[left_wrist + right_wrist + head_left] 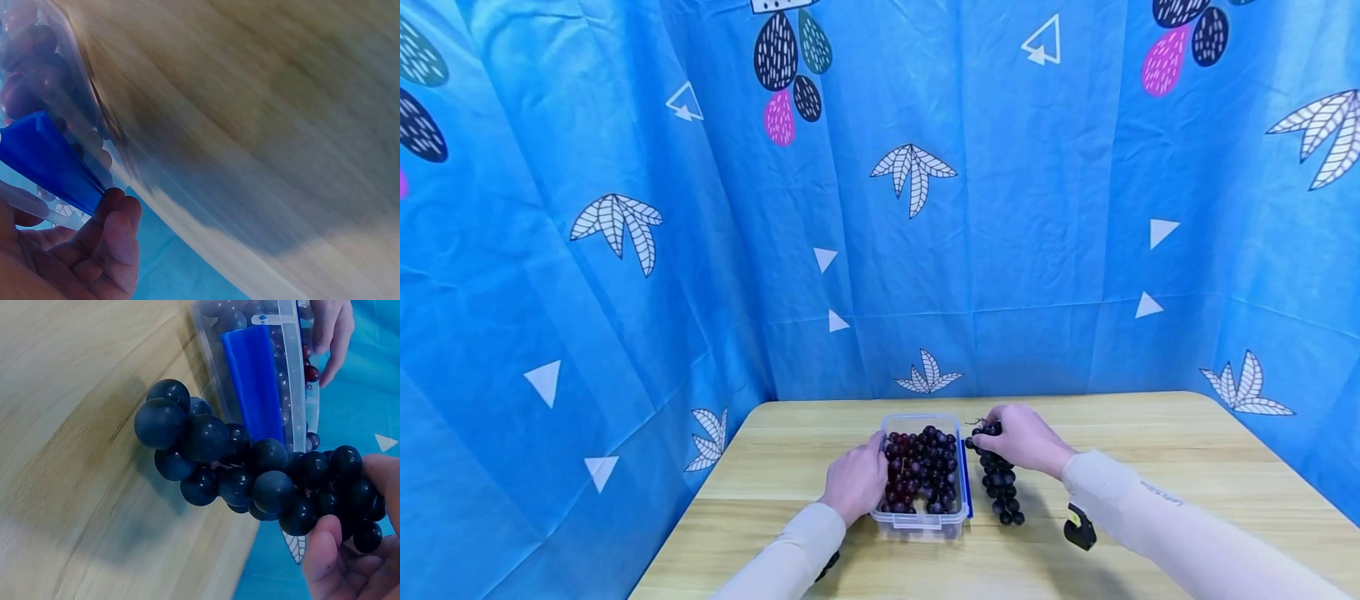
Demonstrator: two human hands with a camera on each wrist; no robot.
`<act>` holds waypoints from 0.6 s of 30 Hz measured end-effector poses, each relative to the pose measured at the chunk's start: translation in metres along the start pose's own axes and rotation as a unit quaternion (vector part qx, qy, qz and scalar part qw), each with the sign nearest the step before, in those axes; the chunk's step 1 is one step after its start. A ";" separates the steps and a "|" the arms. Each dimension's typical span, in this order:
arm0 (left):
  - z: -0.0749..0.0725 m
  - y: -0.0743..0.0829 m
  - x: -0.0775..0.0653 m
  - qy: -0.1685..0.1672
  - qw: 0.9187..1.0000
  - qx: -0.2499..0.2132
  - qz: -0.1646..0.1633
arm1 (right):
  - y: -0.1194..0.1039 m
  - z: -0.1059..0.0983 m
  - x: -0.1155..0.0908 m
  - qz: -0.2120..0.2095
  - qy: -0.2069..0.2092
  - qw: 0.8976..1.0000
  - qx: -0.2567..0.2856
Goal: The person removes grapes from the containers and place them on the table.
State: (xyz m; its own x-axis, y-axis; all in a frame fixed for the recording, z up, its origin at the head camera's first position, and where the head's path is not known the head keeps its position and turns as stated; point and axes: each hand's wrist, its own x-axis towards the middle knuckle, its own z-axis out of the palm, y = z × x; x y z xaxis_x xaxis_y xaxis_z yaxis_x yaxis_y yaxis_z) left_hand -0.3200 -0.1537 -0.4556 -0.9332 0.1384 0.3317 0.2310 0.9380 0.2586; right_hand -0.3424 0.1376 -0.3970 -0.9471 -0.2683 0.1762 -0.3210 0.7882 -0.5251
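A clear plastic container (917,522) stands on the table, filled with dark red and purple grapes (928,462). My left hand (856,479) grips its left side; in the left wrist view the fingers (119,240) curl by a blue latch (47,159) that hangs along the wall. To the right of the container, my right hand (1021,437) holds a bunch of black grapes (1000,483) by its upper end. The bunch hangs down apart from the container. In the right wrist view, thumb and fingers pinch the bunch (269,490) near its stem end.
Another blue latch (253,381) sticks out from the container's right side, close to the hanging bunch. Light wooden table (790,442) surrounds the container. A blue patterned curtain (1037,250) stands behind the table's far edge and along the sides.
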 end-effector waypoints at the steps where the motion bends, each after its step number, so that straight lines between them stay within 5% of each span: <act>1: 0.000 0.000 0.000 -0.003 1.000 -0.002 -0.001 | 0.000 0.001 0.000 0.002 -0.001 1.000 0.000; 18: 0.001 0.000 0.002 -0.018 1.000 -0.015 -0.010 | 0.011 0.016 0.012 0.021 -0.012 1.000 0.000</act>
State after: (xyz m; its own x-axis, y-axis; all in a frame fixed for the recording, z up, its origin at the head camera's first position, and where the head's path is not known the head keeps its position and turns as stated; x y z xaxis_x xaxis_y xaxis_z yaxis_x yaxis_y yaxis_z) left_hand -0.3218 -0.1528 -0.4555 -0.9466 0.1323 0.2939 0.2209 0.9303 0.2927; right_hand -0.3572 0.1341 -0.4140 -0.9593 -0.2479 0.1350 -0.2813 0.7988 -0.5318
